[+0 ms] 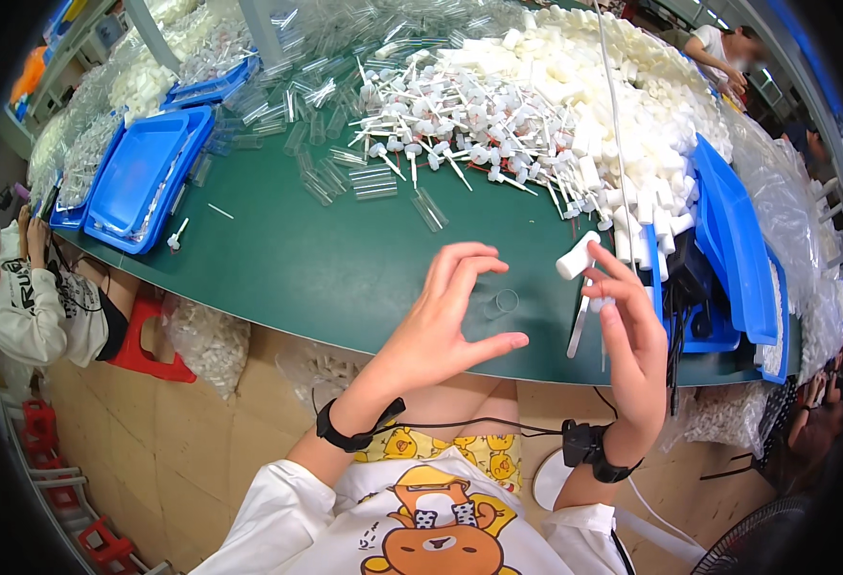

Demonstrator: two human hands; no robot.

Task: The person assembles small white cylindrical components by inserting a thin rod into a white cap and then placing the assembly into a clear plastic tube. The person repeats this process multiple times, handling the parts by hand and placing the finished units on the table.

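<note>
My left hand [431, 331] is over the green table with its fingers spread, thumb apart from them. Between its thumb and fingertips is a short clear tube [504, 302]; no finger appears to close on it. My right hand [637, 335] is partly curled, with a small whitish plastic piece with a thin stem [600, 304] between thumb and fingers. Right at its index fingertip is a white cylinder [577, 257]; whether the finger holds it or only touches it, I cannot tell. Beside this hand is a slim metal strip, perhaps tweezers [575, 331].
Stemmed white pieces [460, 115] are heaped at the far middle, white cylinders [632, 105] behind them. Clear tubes [374, 182] lie left of the heap. Blue trays [144, 177] stand left, more blue trays [728, 249] right. A cord hangs on the right; people sit at both sides.
</note>
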